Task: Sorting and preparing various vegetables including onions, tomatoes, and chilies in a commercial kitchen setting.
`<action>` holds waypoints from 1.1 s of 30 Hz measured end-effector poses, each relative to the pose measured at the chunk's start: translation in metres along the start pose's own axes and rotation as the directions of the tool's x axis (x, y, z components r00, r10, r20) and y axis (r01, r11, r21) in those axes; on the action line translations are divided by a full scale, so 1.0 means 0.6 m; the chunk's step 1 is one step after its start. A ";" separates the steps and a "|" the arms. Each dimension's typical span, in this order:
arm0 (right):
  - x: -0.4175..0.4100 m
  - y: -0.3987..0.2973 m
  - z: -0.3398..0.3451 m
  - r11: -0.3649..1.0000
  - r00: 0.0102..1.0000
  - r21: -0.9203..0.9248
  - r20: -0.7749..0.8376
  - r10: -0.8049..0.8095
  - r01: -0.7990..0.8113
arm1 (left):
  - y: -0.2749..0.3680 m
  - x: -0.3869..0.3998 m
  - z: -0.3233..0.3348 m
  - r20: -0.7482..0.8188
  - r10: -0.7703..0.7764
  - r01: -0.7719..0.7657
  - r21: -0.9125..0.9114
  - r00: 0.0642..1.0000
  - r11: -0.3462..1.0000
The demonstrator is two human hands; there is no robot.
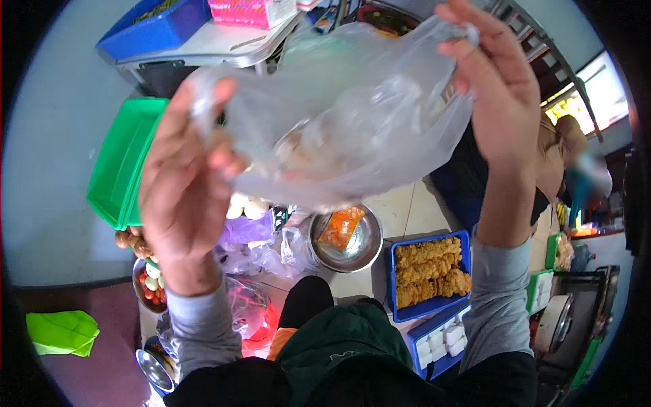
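Observation:
A translucent plastic bag is stretched between my raised hands. My left hand pinches its left edge, blurred by motion; my right hand grips its upper right corner between thumb and fingers. Through the film something pale shows, and I cannot tell whether it is inside or behind. Below the bag, a round metal bowl on the tiled floor has a clear packet of orange food in it. Right of the bowl, a blue plastic tray holds breaded fried pieces.
A green plastic container is at the left. Purple and clear bags lie left of the bowl. Another blue tray holds white wrapped pieces. A white table bears a blue bin. At the right is another person.

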State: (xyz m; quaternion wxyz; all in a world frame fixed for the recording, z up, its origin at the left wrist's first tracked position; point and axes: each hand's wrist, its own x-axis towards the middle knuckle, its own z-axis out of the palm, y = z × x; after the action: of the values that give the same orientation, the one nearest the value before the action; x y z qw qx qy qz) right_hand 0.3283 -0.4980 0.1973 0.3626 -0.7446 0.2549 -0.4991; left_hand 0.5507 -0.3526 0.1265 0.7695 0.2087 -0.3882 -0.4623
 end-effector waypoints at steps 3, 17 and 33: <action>-0.097 -0.041 -0.002 0.990 0.976 0.067 0.171 -0.132 0.122 | 0.076 -0.090 0.028 -0.049 -0.070 0.071 0.030 0.996 0.997; -0.539 -0.220 0.203 0.951 0.813 0.307 0.564 -0.147 -0.041 | 0.259 -0.636 0.082 -0.365 0.032 0.057 0.228 0.930 0.972; -0.743 -0.444 0.550 0.607 0.435 0.769 0.486 -0.758 0.199 | 0.409 -0.944 0.120 -0.700 0.379 0.216 0.602 0.605 0.769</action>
State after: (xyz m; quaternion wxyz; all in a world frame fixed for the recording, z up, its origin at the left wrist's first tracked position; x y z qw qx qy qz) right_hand 0.4736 0.0884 0.0811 0.4818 -0.7622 -0.3457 -0.2598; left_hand 0.4749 0.2638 0.1087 0.7628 0.6172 -0.1483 -0.1232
